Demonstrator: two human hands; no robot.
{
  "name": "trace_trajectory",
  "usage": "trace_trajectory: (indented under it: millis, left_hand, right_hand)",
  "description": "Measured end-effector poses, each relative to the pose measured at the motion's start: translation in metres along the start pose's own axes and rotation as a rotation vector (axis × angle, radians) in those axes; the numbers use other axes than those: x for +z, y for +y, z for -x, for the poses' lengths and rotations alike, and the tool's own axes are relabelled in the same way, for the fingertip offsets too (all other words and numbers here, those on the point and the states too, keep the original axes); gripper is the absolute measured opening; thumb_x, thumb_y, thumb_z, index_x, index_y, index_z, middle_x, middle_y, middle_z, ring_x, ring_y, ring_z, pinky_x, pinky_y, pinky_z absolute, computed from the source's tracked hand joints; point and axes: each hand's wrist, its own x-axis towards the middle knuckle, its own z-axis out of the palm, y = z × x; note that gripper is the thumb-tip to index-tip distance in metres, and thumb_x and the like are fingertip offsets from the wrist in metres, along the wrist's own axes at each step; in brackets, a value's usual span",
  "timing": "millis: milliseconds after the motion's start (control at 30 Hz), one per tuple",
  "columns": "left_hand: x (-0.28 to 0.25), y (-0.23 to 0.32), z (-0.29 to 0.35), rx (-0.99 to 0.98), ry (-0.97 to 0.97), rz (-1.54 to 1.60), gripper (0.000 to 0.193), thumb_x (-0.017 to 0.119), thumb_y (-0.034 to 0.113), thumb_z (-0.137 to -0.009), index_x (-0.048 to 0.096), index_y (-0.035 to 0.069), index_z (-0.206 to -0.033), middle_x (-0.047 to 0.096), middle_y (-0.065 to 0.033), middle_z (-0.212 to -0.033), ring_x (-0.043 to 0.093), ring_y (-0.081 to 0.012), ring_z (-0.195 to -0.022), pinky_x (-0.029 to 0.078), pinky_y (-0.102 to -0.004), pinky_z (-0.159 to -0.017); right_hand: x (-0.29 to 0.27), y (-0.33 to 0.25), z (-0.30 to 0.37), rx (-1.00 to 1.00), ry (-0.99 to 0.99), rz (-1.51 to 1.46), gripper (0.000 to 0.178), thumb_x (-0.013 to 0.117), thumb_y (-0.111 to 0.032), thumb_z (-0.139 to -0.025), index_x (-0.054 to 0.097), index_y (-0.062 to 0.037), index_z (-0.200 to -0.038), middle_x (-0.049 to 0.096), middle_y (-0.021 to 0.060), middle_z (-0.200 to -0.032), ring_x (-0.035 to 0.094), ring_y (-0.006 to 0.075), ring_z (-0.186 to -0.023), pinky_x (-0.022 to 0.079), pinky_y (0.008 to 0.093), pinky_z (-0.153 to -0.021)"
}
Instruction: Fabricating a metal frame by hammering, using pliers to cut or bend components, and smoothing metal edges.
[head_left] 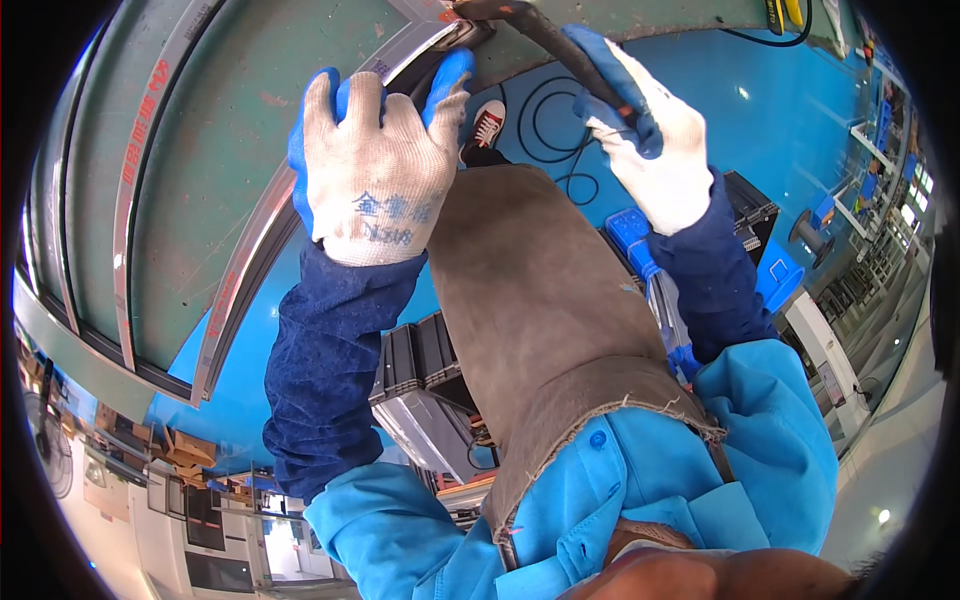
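Note:
My left hand (375, 170), in a white knit glove with blue coating, straddles the edge bar of a metal frame (250, 270). Its fingers bend over one side of the bar, and its thumb sits on the other, near the frame's corner. Wrapped in my right glove (655, 150) is a dark, bent bar-like tool (545, 40). The tool's far end reaches the frame corner beside my left thumb; where it meets the metal is hard to make out. The frame lies on a green work surface (270, 100).
Beyond the table edge is a blue floor (740, 90) with a looped black hose (550, 130). Yellow-handled tools (785, 15) lie at the table's far right. Dark bins (420, 355) stand by my legs, and a blue bottle-like object (630, 235) is beneath my right forearm.

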Motion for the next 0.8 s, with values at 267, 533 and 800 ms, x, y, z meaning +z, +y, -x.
trace_trajectory:
  millis: [267,533,800]
  left_hand:
    - [0.005,-0.003,0.002,0.122,0.091,-0.08,0.033,0.059,0.032,-0.092,0.068,0.005,-0.075,0.057,-0.0105,-0.063,0.056,-0.0258,-0.074,0.048,-0.0476,-0.087]
    - [0.009,-0.01,0.003,-0.07,0.037,0.084,0.016,0.065,0.025,-0.087,0.069,0.01,-0.085,0.057,-0.0084,-0.066,0.056,-0.0261,-0.076,0.049,-0.0457,-0.086]
    - [0.0,-0.014,-0.009,0.131,0.067,-0.042,0.018,0.071,0.016,-0.079,0.068,0.014,-0.096,0.059,-0.0092,-0.074,0.056,-0.0264,-0.082,0.048,-0.0488,-0.086]
  right_hand:
    - [0.003,-0.006,-0.003,0.291,0.122,-0.558,0.051,0.068,-0.004,-0.083,0.052,-0.0013,-0.132,0.061,0.0152,-0.121,0.065,0.0234,-0.097,0.052,0.0293,-0.087]
    - [-0.001,0.005,0.004,0.261,0.111,-0.333,0.056,0.07,-0.009,-0.083,0.049,-0.0027,-0.135,0.059,0.0149,-0.125,0.064,0.0227,-0.101,0.051,0.0296,-0.092]
    - [0.003,-0.006,0.011,0.299,0.108,-0.336,0.055,0.071,-0.01,-0.084,0.049,-0.0003,-0.134,0.058,0.0145,-0.126,0.064,0.0206,-0.099,0.05,0.0269,-0.091]
